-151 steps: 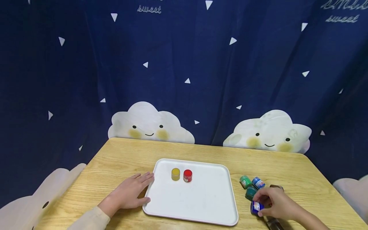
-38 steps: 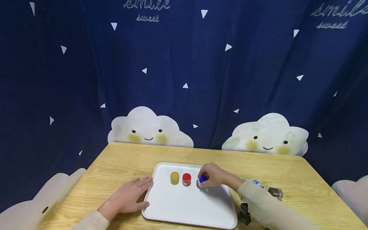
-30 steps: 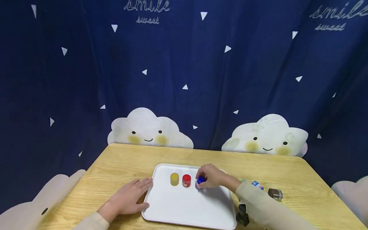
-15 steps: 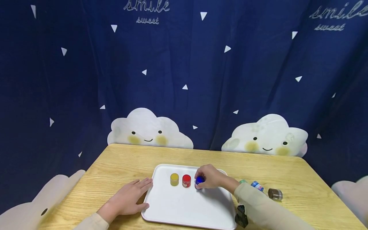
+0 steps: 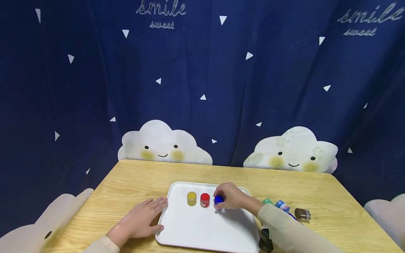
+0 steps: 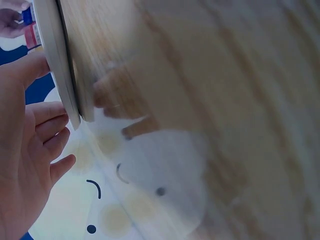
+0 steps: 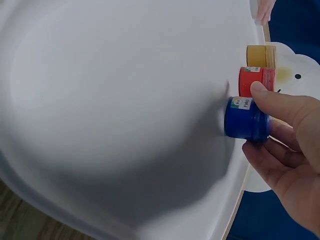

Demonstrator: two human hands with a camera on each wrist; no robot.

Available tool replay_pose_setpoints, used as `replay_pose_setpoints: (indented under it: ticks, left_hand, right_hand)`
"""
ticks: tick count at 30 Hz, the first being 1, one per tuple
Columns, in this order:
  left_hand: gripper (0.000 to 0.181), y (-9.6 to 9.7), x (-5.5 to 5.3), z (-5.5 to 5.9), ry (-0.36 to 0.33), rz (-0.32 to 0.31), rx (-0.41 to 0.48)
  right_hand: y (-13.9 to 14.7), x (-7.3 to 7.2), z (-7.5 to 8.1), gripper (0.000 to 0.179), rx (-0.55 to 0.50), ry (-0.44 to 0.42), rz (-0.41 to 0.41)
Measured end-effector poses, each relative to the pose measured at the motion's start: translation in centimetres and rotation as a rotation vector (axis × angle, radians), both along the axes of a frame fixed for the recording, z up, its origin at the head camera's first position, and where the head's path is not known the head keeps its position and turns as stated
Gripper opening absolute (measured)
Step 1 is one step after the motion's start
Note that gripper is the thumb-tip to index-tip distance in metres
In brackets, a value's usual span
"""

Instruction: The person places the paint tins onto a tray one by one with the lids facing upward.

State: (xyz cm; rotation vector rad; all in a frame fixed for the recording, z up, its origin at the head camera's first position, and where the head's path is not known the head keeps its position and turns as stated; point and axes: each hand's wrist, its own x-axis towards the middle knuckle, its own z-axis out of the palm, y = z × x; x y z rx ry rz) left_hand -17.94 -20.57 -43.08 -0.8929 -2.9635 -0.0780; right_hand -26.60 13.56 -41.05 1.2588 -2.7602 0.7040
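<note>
On the white tray (image 5: 202,228) a yellow paint jar (image 5: 191,199), a red paint jar (image 5: 205,200) and a dark blue paint jar (image 5: 218,200) stand in a row near the far side. My right hand (image 5: 231,196) holds the blue jar between thumb and fingers, beside the red one. In the right wrist view the blue jar (image 7: 242,119) appears upright with its base at the tray surface, its label partly visible. My left hand (image 5: 140,218) rests with straight fingers at the tray's left edge; the left wrist view shows its fingers (image 6: 52,125) touching the rim.
Right of the tray, a green jar (image 5: 267,201), a light blue jar (image 5: 282,205) and a brown jar (image 5: 302,214) lie on the wooden table (image 5: 139,175). My right sleeve (image 5: 291,225) partly covers that group. A dark blue curtain (image 5: 190,70) hangs behind the table.
From the table right of the tray, my right hand has brought the blue jar onto the tray, then shifted it slightly left toward the red jar. The left hand stays at the tray edge.
</note>
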Motion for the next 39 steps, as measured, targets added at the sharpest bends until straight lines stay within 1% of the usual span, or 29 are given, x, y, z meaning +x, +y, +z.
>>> replay_pose_setpoints:
  ticks: [7, 13, 16, 21, 27, 30, 39]
  left_hand:
    - [0.071, 0.0, 0.1, -0.2, -0.008, -0.001, 0.001]
    - [0.071, 0.0, 0.1, -0.1, 0.022, -0.015, 0.01]
    - [0.07, -0.1, 0.1, -0.1, 0.036, -0.016, 0.01]
    - [0.07, -0.1, 0.0, -0.1, 0.057, -0.023, 0.012]
    - [0.07, -0.1, 0.0, 0.0, 0.061, -0.025, 0.009]
    - [0.07, -0.1, 0.0, 0.1, 0.055, -0.022, 0.008]
    - [0.07, -0.1, 0.0, 0.1, 0.042, -0.017, 0.007]
  right_hand:
    - [0.9, 0.3, 0.4, 0.036, -0.016, -0.028, 0.052]
    - [2.4, 0.3, 0.8, 0.034, -0.024, -0.064, 0.059]
    - [3.2, 0.5, 1.1, 0.032, -0.028, -0.095, 0.041]
    - [4.8, 0.8, 1.5, 0.032, -0.031, -0.12, 0.012]
    - [6.7, 1.2, 2.1, 0.032, -0.056, -0.14, -0.042]
    - [7.5, 1.5, 2.3, 0.031, -0.061, -0.14, -0.066]
    - [9.7, 2.4, 2.8, 0.028, -0.048, -0.104, -0.116]
